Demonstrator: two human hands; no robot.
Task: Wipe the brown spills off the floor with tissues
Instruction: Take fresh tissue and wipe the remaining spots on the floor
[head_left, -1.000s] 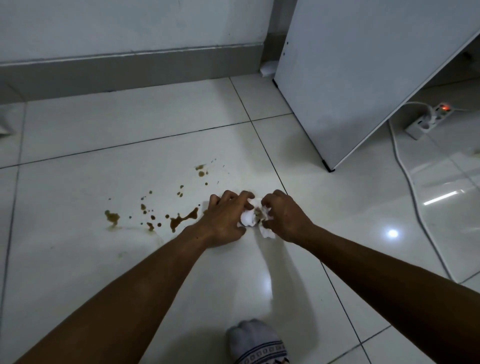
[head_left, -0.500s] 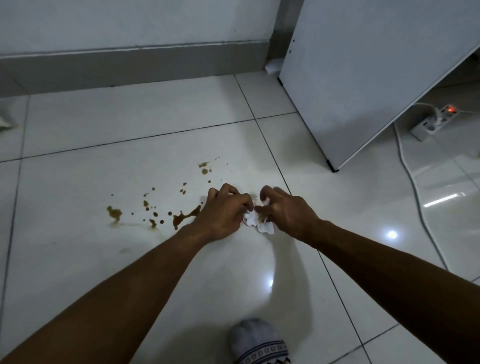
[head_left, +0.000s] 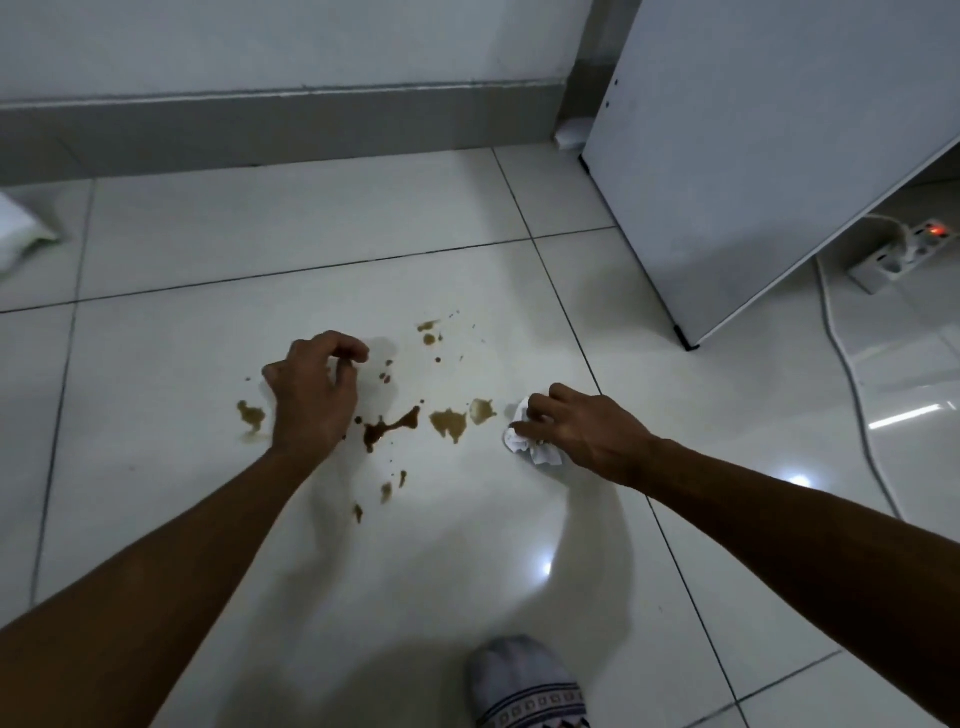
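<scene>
— Looking at the tissue (head_left: 532, 447): it has gone from both hands to my right hand (head_left: 582, 434) alone, which pinches the wad on the floor (head_left: 208, 244) just right of the brown spills (head_left: 410, 423).

— And the left?

— My left hand (head_left: 314, 395) has drifted off, loosely curled, holding nothing. Wiping can start; most stains remain.

The right hand (head_left: 582, 431) pinches a crumpled white tissue (head_left: 530, 447) under its fingertips; brown spills (head_left: 395, 423) lie on the tiled floor (head_left: 260, 234) just beyond those fingertips — between both hands; the left hand (head_left: 311, 395), fingers curled, holds nothing visible.
</scene>
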